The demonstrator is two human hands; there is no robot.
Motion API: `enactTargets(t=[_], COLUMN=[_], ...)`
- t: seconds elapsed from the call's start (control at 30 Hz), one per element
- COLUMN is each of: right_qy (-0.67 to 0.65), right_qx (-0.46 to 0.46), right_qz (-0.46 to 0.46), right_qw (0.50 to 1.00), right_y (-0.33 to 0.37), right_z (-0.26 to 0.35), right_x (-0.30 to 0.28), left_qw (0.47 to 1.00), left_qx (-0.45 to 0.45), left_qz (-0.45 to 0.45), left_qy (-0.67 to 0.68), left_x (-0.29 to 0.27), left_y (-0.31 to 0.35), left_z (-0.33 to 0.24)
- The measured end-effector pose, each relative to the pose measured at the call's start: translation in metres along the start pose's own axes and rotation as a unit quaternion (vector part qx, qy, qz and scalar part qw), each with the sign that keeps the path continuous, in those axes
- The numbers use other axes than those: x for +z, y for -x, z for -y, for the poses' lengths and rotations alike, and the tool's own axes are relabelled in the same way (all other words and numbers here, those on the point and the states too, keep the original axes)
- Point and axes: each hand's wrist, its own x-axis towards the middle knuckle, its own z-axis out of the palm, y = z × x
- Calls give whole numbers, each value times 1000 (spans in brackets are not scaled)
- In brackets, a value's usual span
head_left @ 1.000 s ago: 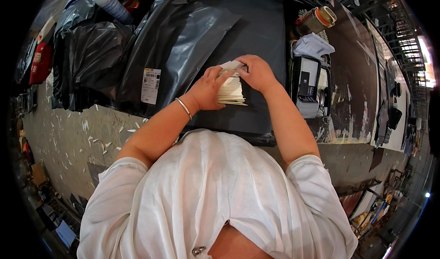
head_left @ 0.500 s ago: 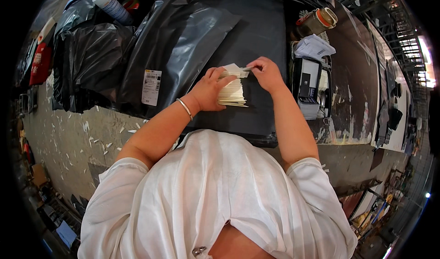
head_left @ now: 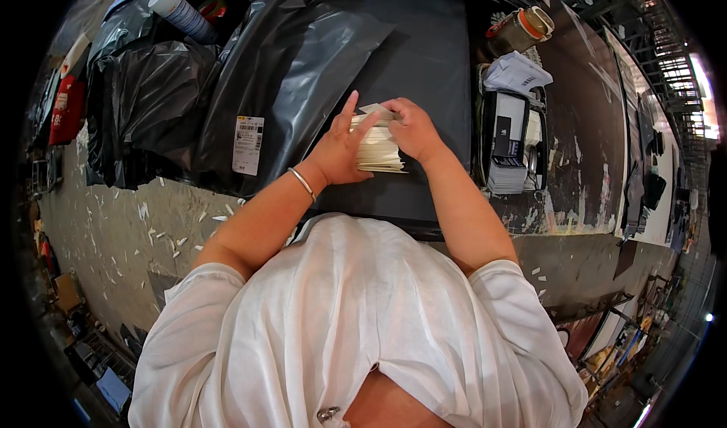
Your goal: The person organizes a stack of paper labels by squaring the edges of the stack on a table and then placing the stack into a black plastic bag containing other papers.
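A thick stack of cream paper slips (head_left: 381, 155) stands on the black plastic-covered surface in front of me, its edges fanned toward my body. My left hand (head_left: 341, 146), with a metal bangle at the wrist, grips the left side of the stack; its thumb lies over the slips and a forefinger points up, away from them. At the far right corner of the stack, my right hand (head_left: 413, 130) has its fingers bent over the top slips, thumb against their edge. The right fingertips partly cover the slips there.
A black plastic sheet with a white label (head_left: 248, 146) lies at left, beside a bundled black bag (head_left: 155, 98) and a white spray can (head_left: 182, 13). At right are a box of cards (head_left: 507, 144), crumpled white paper (head_left: 518, 74) and an orange-ringed jar (head_left: 522, 32). Paper scraps litter the floor.
My right hand has moved left onto the stack, from holding a slip off its right side. My left forefinger has lifted from the slips.
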Motion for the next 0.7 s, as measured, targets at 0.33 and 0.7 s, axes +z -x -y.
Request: enactTargets(t=[0.33, 0.7], right_qy=[5, 34], right_qx=[37, -22], right_qz=[-6, 47], right_qw=[999, 998], right_y=[3, -8], right_z=[7, -13], right_x=[2, 1], left_qw=[993, 994], left_qx=[27, 14], left_qz=[-21, -2], left_qy=[-115, -108], left_x=[-6, -16], left_y=[2, -2], left_z=[-14, -14])
